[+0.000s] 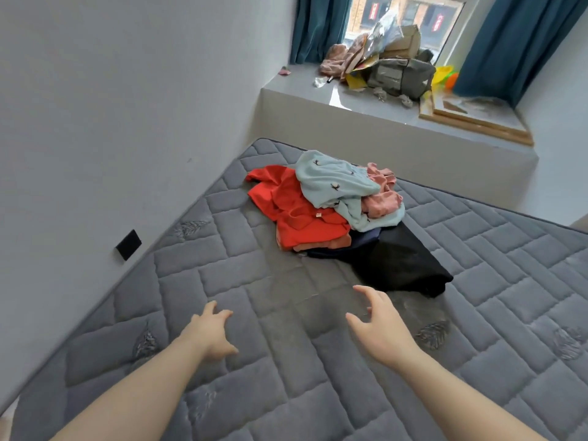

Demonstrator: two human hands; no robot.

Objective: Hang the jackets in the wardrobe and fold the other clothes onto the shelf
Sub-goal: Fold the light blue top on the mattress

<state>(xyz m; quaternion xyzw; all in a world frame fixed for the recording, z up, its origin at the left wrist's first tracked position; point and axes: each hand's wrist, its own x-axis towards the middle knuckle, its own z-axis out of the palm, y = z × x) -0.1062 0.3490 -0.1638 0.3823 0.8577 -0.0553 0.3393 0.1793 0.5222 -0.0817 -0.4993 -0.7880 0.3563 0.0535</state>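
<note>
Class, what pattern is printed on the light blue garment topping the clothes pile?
Small dark sprig-like motifs scattered over the light blue fleecy garment, seen in the head view.

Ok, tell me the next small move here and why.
Probably reach the right hand forward to the black garment: it is the nearest of the pile on the mattress, and both the right and left hand are open, holding nothing.
</note>
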